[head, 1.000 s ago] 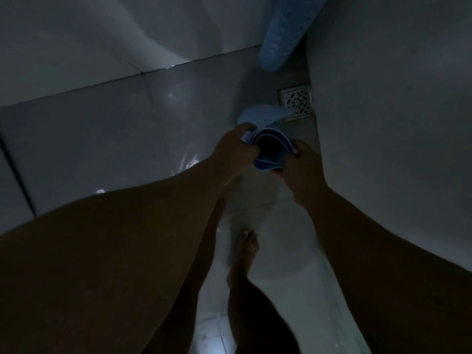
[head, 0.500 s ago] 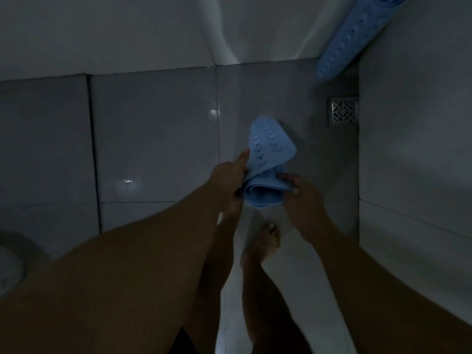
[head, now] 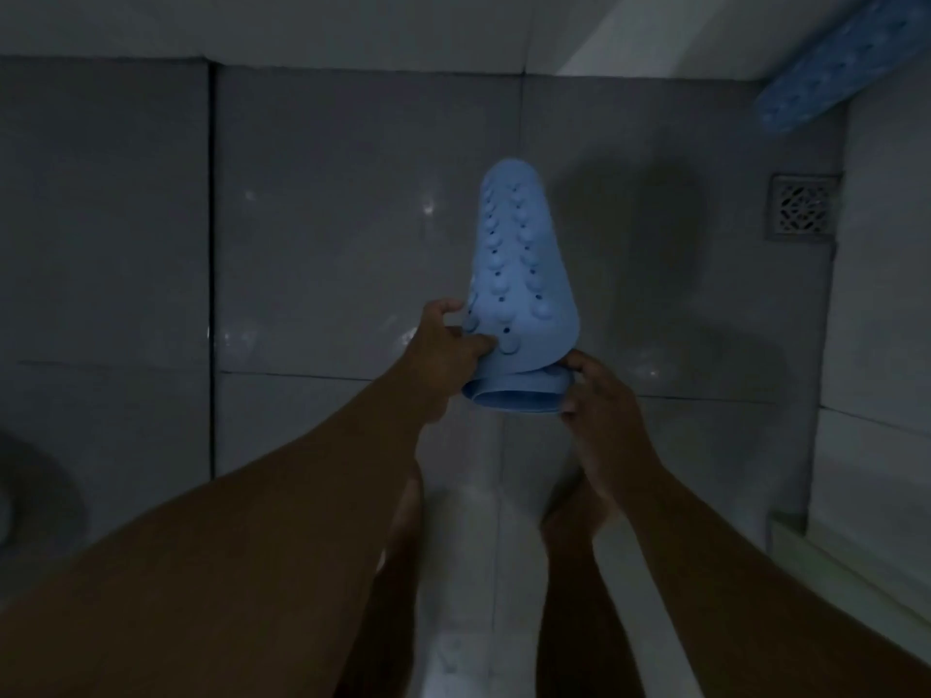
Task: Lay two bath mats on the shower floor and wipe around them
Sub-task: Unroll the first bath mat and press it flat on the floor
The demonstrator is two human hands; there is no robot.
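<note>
A light blue rubber bath mat [head: 519,274] with suction cups on its visible side hangs partly unrolled above the grey tiled shower floor [head: 322,234]. Its near end is still curled into a roll. My left hand [head: 448,345] grips the roll's left side and my right hand [head: 592,390] grips its right side. A second blue bath mat [head: 831,68] leans rolled in the far right corner against the wall.
A square metal floor drain [head: 801,206] sits at the right, beside the wall [head: 886,294]. My bare legs and feet [head: 574,516] stand below the hands. A dark grout line [head: 211,274] runs down the floor at the left. The room is dim.
The mat has unrolled further, its free end now hanging longer toward the floor. The view has shifted left, so the drain and the second mat sit farther right.
</note>
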